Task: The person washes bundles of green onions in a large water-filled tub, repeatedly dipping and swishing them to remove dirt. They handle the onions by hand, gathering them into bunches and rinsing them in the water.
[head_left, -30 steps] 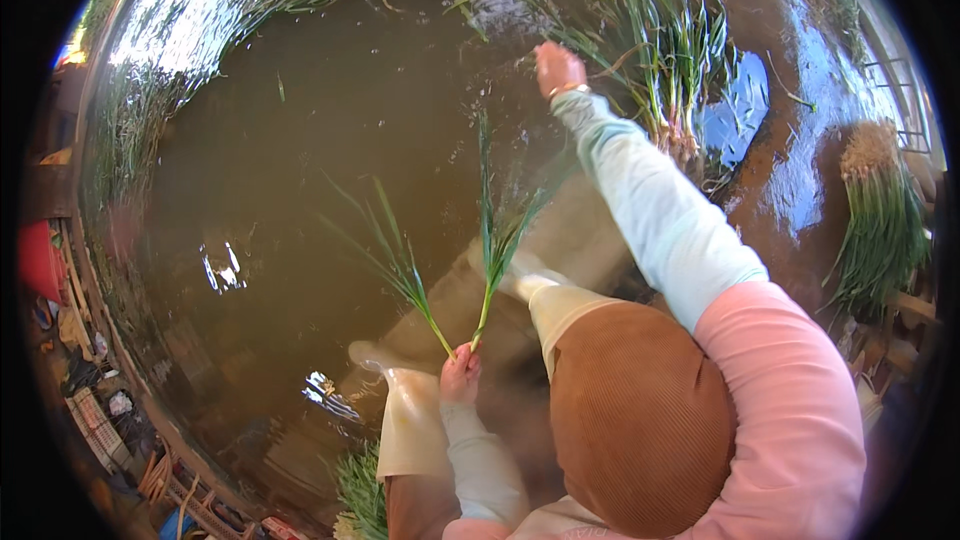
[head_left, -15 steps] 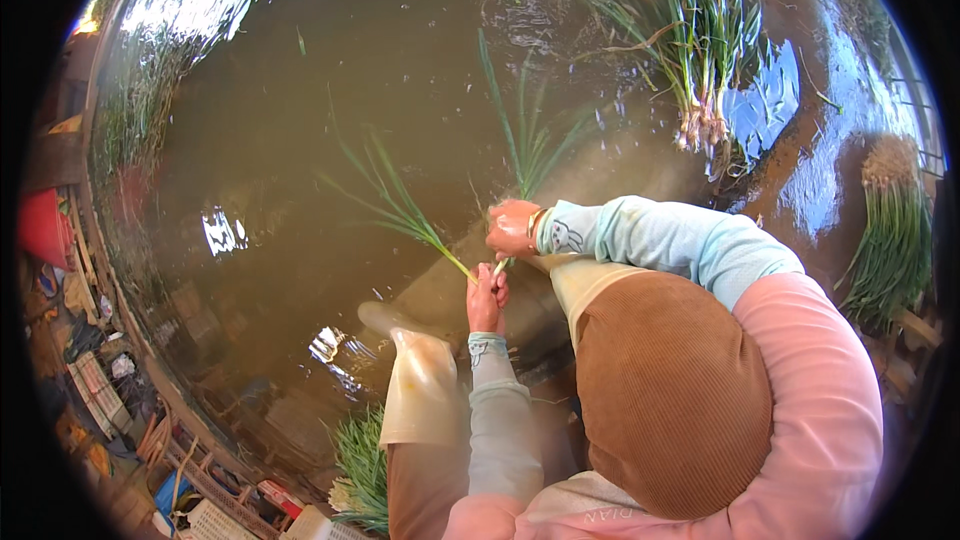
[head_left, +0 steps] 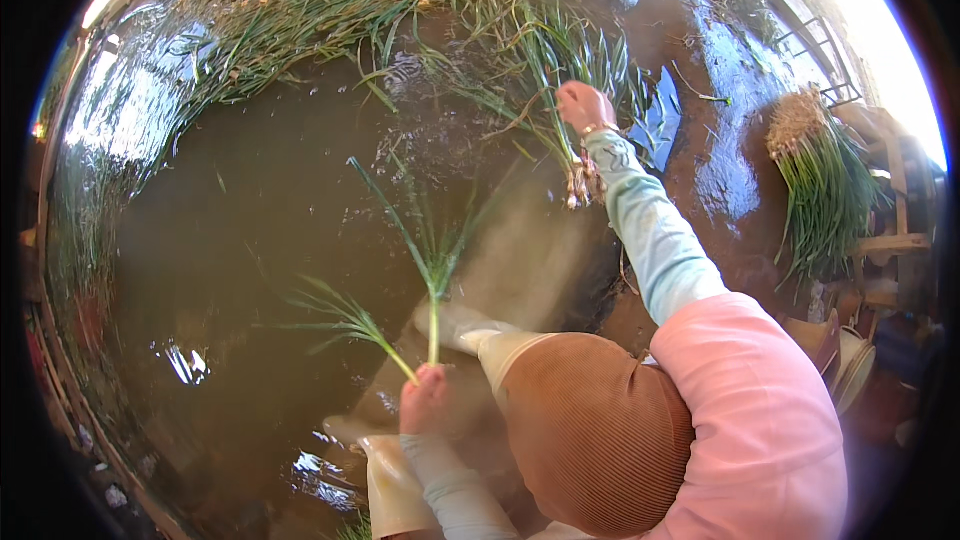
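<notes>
My left hand (head_left: 425, 400), low in the middle over the muddy water, is closed round the pale lower ends of two green onions (head_left: 434, 325). Their green leaves fan out ahead, away from me. Farther off to the right, my right hand (head_left: 585, 107) reaches over a pile of green onions (head_left: 566, 145). Its fingers are curled on the stalks there, though the fingertips are partly hidden. White, rooty bulbs (head_left: 583, 185) of that pile point toward me below the wrist.
Loose leaves (head_left: 330, 15) float along the far and left edges of the brown water (head_left: 230, 250). A blue plastic sheet (head_left: 660, 120) lies beside the pile. At right stands a bundle of green onions (head_left: 825, 180), roots up. My cream boots (head_left: 395, 485) are in the water.
My right hand has left the left hand and stretched far forward to the pile of green onions. My left hand still grips two stalks. The view has shifted, showing more at the far side.
</notes>
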`<state>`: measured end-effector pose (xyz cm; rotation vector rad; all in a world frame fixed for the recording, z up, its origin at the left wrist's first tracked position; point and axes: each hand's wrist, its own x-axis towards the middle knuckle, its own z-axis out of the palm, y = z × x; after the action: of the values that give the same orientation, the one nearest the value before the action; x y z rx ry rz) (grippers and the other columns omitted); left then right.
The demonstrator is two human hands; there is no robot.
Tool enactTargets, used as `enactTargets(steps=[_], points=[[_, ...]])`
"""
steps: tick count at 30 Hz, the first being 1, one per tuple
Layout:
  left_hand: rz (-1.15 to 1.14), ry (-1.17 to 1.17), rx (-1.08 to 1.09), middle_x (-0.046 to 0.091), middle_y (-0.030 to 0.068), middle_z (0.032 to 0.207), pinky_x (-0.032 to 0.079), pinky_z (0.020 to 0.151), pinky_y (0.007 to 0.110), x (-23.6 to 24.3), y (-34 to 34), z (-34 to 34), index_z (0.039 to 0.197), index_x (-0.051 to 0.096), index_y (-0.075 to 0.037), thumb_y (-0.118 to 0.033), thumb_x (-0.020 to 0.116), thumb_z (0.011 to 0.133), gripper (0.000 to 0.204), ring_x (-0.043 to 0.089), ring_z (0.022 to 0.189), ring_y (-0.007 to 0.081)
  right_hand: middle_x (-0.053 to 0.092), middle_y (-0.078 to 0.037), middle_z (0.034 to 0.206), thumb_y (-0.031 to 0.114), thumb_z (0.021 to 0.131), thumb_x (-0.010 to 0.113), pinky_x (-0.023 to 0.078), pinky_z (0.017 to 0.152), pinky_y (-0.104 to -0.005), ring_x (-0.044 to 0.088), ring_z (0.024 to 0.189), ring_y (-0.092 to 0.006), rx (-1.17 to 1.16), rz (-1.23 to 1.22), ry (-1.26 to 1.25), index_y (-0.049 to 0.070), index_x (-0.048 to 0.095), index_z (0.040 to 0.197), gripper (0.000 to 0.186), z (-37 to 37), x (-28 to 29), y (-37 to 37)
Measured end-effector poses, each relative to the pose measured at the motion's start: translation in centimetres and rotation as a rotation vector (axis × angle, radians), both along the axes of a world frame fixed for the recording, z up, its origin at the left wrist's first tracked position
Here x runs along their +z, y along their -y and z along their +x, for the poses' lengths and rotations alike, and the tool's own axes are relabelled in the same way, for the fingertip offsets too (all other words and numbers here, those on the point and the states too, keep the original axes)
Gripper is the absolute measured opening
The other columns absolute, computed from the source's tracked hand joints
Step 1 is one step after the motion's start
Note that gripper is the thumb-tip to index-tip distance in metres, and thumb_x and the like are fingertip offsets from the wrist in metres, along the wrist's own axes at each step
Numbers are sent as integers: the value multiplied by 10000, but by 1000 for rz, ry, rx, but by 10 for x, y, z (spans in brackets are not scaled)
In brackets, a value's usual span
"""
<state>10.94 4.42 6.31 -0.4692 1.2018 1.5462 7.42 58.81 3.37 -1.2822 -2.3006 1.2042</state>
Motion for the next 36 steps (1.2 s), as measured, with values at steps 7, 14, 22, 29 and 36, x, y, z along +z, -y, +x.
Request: enactTargets(steps=[7, 14, 22, 29, 36], points=[[792, -147, 545, 378, -27, 594, 335, 445, 230, 108, -17, -70, 897, 503, -39, -121, 416, 981, 146, 362, 524, 71, 686, -136, 840, 250, 833, 555, 520, 684, -436, 666, 800, -332, 522, 624, 640, 46, 636, 882, 225, 33, -30, 42], [-39, -400, 419, 619, 87, 1007, 478, 721, 235, 67, -71, -50, 1239, 503, 19, -154, 524, 935, 350, 580, 889, 142, 632, -156, 748, 392, 800, 671, 476, 633, -390, 610, 698, -298, 446, 9, 117, 45, 594, 831, 357, 1, 5, 171], [-75, -218, 166, 616, 52, 1063, 358, 528, 162, -17, -107, -2, 1177, 543, -26, -169, 530, 950, 269, 479, 646, 48, 572, -39, 736, 354, 822, 704, 457, 558, -266, 561, 648, -115, 503, -775, 101, 30, 566, 873, 356, 15, -4, 286], [-14, -154, 340, 580, 20, 866, 350, 542, 179, -31, -94, 15, 1007, 584, -25, -202, 518, 968, 192, 460, 638, 57, 558, 13, 727, 269, 910, 618, 427, 552, -177, 506, 639, -37, 273, -1480, 106, 26, 599, 1015, 266, 12, -13, 289], [-28, -185, 467, 503, -15, 764, 334, 556, 193, -36, -89, 25, 971, 582, -9, -176, 509, 973, 182, 429, 635, 58, 642, -131, 828, 192, 928, 581, 586, 688, -317, 671, 750, -222, 32, -1259, 47, -43, 604, 921, 236, 22, -48, 317]])
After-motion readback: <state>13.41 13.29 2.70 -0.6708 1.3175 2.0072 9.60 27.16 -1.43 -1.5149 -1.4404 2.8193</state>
